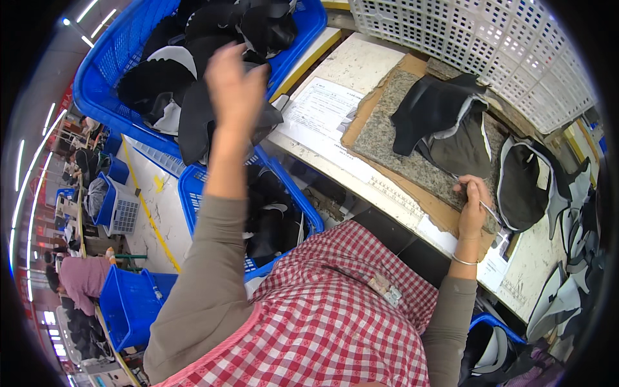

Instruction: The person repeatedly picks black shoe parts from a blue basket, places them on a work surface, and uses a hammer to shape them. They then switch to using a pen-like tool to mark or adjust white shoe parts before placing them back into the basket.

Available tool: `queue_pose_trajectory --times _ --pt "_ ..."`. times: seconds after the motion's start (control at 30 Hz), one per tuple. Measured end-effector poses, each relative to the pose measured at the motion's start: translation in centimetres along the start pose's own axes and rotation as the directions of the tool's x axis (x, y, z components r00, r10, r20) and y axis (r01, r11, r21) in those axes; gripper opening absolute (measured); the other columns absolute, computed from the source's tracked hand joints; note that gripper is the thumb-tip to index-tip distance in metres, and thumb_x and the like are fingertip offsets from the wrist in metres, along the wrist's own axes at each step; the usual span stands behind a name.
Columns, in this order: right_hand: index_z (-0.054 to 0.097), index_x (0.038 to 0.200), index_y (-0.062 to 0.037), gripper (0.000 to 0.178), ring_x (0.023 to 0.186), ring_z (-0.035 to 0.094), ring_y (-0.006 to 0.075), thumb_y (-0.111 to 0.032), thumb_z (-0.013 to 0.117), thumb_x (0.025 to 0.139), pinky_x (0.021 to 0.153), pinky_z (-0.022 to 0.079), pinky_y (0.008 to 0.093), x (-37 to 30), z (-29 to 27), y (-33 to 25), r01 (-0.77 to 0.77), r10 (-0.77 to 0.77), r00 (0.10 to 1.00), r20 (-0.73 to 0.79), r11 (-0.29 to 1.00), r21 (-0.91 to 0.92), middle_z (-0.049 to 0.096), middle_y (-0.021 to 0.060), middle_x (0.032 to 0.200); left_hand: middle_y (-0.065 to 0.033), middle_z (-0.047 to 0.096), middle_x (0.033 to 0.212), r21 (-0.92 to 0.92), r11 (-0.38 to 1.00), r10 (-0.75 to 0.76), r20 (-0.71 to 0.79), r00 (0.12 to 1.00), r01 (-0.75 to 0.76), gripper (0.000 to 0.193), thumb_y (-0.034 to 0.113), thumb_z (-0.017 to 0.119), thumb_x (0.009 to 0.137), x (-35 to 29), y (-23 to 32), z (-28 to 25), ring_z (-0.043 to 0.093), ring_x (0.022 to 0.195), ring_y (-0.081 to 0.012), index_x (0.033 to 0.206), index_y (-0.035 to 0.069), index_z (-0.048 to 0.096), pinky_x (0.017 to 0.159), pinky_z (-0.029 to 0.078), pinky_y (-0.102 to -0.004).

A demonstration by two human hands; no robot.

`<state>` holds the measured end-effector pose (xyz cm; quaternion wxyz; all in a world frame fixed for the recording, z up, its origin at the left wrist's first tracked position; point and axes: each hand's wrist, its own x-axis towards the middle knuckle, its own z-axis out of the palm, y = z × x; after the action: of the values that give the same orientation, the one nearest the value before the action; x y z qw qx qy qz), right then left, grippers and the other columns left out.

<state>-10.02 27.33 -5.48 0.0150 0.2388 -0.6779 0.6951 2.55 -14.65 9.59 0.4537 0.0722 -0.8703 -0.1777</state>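
Observation:
My left hand (235, 84), smeared by motion, reaches over a large blue basket (103, 106) heaped with black shoe uppers. Just below it, a dark upper (196, 126) hangs over the basket's near rim; whether the fingers touch it is unclear. On the bench, my right hand (476, 200) has its fingers curled together at the near edge of a stone slab (380, 132). A thin pale object sticks out from these fingers, too small to name. Beside that hand, a black upper with a grey-brown lining (454, 151) lies on the slab.
Cardboard (445, 216) lies under the slab, next to printed sheets (319, 106) and a ruler (393, 190). A white basket (477, 51) stands behind. Lined uppers (525, 184) pile up at right. Another blue basket (309, 216) sits below the bench. People work at far left.

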Motion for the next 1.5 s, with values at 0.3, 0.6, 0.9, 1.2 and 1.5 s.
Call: queue_pose_trajectory --times 0.3,0.6,0.9,1.2,1.5 --pt "0.069 0.102 0.0004 0.028 0.082 0.064 0.0125 -0.023 0.055 0.106 0.078 0.049 0.0283 0.2 0.5 -0.5 -0.033 0.04 0.998 0.055 0.992 -0.122 0.068 0.0048 0.091 -0.0169 0.076 0.109 -0.024 0.696 -0.684 0.283 0.672 0.718 0.052 0.013 0.086 0.079 -2.8 -15.1 -13.9 0.074 0.094 -0.0249 0.122 -0.01 0.067 0.088 0.056 -0.0323" --pt "0.07 0.102 0.0019 0.024 0.082 0.065 0.0123 -0.017 0.056 0.104 0.079 0.052 0.0276 0.3 0.5 -0.2 -0.094 0.097 0.994 0.043 0.993 -0.065 0.07 0.0059 0.092 -0.0102 0.071 0.094 0.064 0.989 0.145 -0.392 0.908 -0.13 0.011 0.007 0.078 0.084 2.0 -1.7 -4.7 0.066 0.095 -0.0274 0.091 0.0 0.073 0.082 0.051 -0.0362" --pt "0.07 0.095 -0.0023 0.027 0.075 0.058 0.0069 -0.025 0.058 0.104 0.069 0.046 0.0237 -0.1 2.1 -3.1 -0.215 0.212 0.976 -0.054 0.975 -0.058 0.066 0.0009 0.085 -0.0083 0.064 0.122 -0.325 0.943 0.292 0.695 0.657 -0.074 0.038 0.027 0.081 0.084 -5.8 1.2 13.0 0.054 0.127 -0.0312 0.113 0.008 0.064 0.109 0.042 -0.0475" --pt "0.056 0.093 -0.0057 0.019 0.073 0.044 0.0013 -0.015 0.072 0.099 0.064 0.037 0.0194 3.7 10.8 -2.2 -0.146 0.136 0.984 0.114 0.986 0.08 0.053 -0.0064 0.08 -0.0028 0.063 0.106 -0.12 0.968 0.25 0.554 0.794 -0.221 0.038 0.029 0.079 0.083 -7.0 3.2 17.5 0.059 0.109 -0.0256 0.11 0.01 0.062 0.09 0.047 -0.0418" --pt "0.054 0.082 -0.0053 0.026 0.067 0.045 0.0029 -0.015 0.073 0.097 0.059 0.039 0.0224 3.3 10.7 0.3 -0.047 0.057 0.997 0.052 0.982 -0.184 0.054 -0.0047 0.071 -0.0022 0.065 0.09 -0.2 0.961 0.247 0.324 0.913 -0.189 0.034 0.037 0.081 0.083 -7.8 2.4 19.2 0.064 0.09 -0.0239 0.097 0.009 0.068 0.08 0.051 -0.0389"
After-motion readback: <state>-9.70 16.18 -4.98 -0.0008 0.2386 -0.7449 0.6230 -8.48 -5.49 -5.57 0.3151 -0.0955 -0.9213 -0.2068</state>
